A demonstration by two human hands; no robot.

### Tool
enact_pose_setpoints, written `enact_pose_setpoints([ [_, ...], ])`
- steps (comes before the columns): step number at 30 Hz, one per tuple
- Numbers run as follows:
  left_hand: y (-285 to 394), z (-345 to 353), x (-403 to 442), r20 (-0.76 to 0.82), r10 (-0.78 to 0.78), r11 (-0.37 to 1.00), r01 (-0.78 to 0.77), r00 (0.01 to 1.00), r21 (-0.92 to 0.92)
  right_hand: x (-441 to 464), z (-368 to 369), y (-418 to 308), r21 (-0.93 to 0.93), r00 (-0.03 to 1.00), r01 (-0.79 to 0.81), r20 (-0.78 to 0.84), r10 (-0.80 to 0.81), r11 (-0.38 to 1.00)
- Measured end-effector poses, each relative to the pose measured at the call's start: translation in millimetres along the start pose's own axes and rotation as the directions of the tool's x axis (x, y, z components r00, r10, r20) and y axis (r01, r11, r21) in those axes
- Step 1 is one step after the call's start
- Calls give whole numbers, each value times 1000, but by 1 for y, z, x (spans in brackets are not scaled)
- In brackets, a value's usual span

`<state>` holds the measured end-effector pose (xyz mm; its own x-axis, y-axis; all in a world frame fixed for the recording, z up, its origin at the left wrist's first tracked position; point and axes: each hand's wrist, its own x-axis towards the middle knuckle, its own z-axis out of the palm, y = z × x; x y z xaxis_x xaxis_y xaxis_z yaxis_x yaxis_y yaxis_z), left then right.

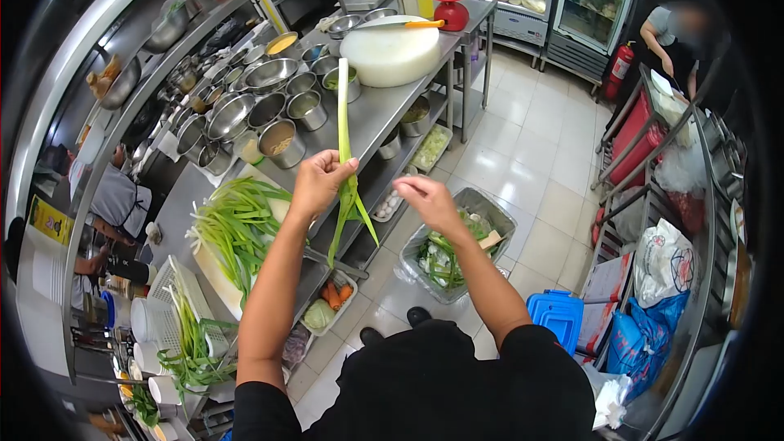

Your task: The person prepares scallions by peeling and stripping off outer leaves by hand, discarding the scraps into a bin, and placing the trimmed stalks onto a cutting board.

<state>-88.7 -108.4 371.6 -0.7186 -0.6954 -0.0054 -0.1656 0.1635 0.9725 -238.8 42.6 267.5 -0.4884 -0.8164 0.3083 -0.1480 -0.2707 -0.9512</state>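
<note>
My left hand point(321, 183) is closed around a leek point(344, 114), held upright over the front edge of the steel counter. Its pale stalk points up and its green leaves hang below my fingers. My right hand point(430, 202) is to the right of the leek, apart from it, with the fingers drawn together; whatever they hold, if anything, is hidden. Beneath the right forearm stands a grey bin point(408, 265) with green trimmings in it. A pile of leeks point(237, 233) lies on a cutting board point(214, 273) left of my left forearm.
Several steel bowls and pots point(270, 75) crowd the counter behind the leek. A knife point(404, 24) rests on a thick round white board point(392, 57). More leeks lie in a white basket point(175, 282). At right stand a blue lidded container point(555, 318) and a person point(674, 33).
</note>
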Motion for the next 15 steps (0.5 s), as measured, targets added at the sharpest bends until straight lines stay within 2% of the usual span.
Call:
enact_pose_setpoints([
  [3, -11, 7, 2, -26, 25, 998, -24, 999, 63, 14, 28, -18, 103, 995, -79, 68, 72, 992],
  [4, -13, 8, 1, -37, 29, 993, -24, 999, 113, 16, 34, -25, 76, 993, -61, 105, 52, 995],
  [6, -18, 11, 0, -39, 47, 990, -42, 998, 131, 22, 50, -11, 216, 992, -82, 110, 59, 973],
  [10, -31, 6, -1, -10, -23, 994, 24, 1000, 106, 22, 62, 7, 174, 996, -61, 73, 48, 983],
  [12, -41, 1, -2, 61, -127, 992, 126, 990, 26, 19, 62, 11, 256, 979, -169, 158, 131, 952],
  [13, -41, 0, -6, 62, -132, 991, 131, 989, 27, 17, 62, 10, 263, 979, -152, 171, 110, 953],
  [15, -40, -2, -12, 239, -59, 998, 65, 969, -18, 12, 60, 9, 283, 976, -183, 170, 138, 941],
])
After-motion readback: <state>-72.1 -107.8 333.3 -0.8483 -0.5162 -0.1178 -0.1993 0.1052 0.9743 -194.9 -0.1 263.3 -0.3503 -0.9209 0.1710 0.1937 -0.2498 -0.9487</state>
